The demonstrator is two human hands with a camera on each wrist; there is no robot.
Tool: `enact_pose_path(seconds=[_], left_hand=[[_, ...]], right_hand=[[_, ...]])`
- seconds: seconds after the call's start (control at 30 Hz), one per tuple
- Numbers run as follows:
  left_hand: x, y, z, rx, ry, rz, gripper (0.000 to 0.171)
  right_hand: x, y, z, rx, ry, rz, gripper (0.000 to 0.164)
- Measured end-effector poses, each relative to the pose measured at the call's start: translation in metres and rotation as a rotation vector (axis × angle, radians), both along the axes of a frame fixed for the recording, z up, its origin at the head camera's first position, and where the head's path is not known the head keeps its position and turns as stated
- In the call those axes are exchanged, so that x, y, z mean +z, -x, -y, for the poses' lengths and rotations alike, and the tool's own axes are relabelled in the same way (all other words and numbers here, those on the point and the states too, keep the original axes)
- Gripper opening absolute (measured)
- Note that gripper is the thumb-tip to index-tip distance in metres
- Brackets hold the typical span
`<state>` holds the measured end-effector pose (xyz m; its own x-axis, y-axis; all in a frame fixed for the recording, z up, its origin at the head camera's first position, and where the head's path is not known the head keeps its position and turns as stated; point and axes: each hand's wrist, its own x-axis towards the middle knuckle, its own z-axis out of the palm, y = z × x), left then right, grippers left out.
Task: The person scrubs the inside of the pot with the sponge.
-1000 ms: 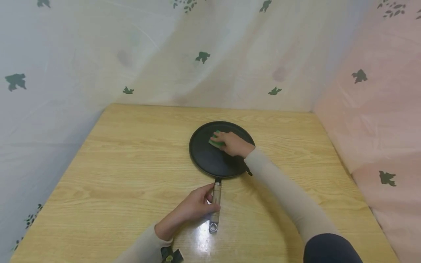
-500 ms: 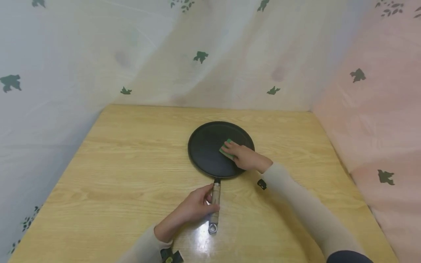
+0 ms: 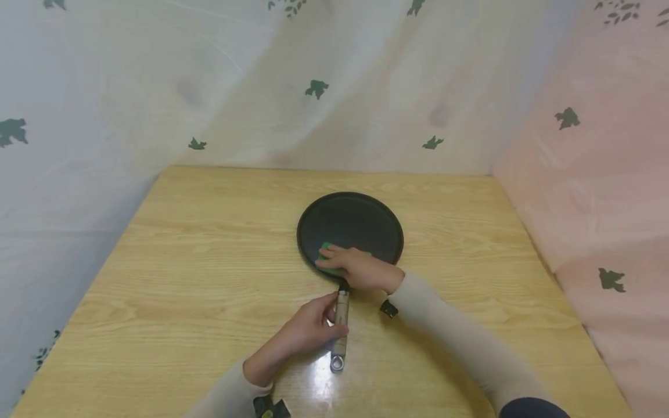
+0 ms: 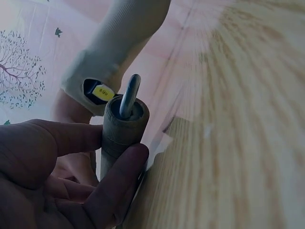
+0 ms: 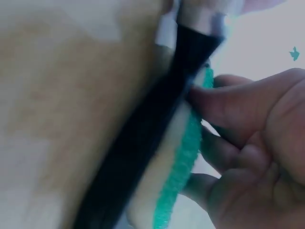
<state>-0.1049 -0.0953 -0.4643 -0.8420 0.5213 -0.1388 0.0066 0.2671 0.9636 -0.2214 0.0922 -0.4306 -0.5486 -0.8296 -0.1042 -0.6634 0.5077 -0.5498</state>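
Note:
A round black flat pan (image 3: 355,223) lies on the wooden table, its wood-look handle (image 3: 341,325) pointing toward me. My left hand (image 3: 310,325) grips that handle between thumb and fingers; the handle's metal hanging loop (image 4: 129,98) shows in the left wrist view. Over the near part of the pan, my right hand (image 3: 360,268) holds a sponge (image 3: 329,255) down against the surface. In the right wrist view, the sponge's green rough layer (image 5: 178,171) faces my fingers, and its pale side is toward the dark pan. My hand covers much of the sponge in the head view.
The wooden table (image 3: 209,244) reaches back to a pale cloth wall (image 3: 251,87) with green bird prints. A pinkish cloth (image 3: 617,191) borders the right side. Dark wrist devices sit on both sleeves.
My right hand has moved the sponge first right and nearer to me, then left to the pan's near edge by the handle. The left hand keeps its grip on the handle.

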Motion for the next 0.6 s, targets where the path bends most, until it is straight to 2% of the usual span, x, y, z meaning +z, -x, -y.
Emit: enact_pose_path(seconds=[0.1, 0.3, 0.47, 0.6], left_hand=[[-0.001, 0.0, -0.001, 0.0, 0.028, -0.012, 0.079], [-0.002, 0.0, -0.001, 0.008, 0.019, -0.009, 0.08], [-0.003, 0.001, -0.001, -0.007, -0.012, 0.019, 0.08], [-0.003, 0.001, -0.002, -0.009, -0.003, 0.022, 0.08]], right_hand=[[-0.001, 0.006, 0.005, 0.018, 0.001, 0.018, 0.059], [-0.003, 0.022, 0.02, 0.044, -0.029, 0.019, 0.061], [-0.001, 0.036, 0.036, 0.001, -0.099, 0.018, 0.06], [0.003, 0.051, 0.048, -0.047, -0.165, 0.018, 0.061]])
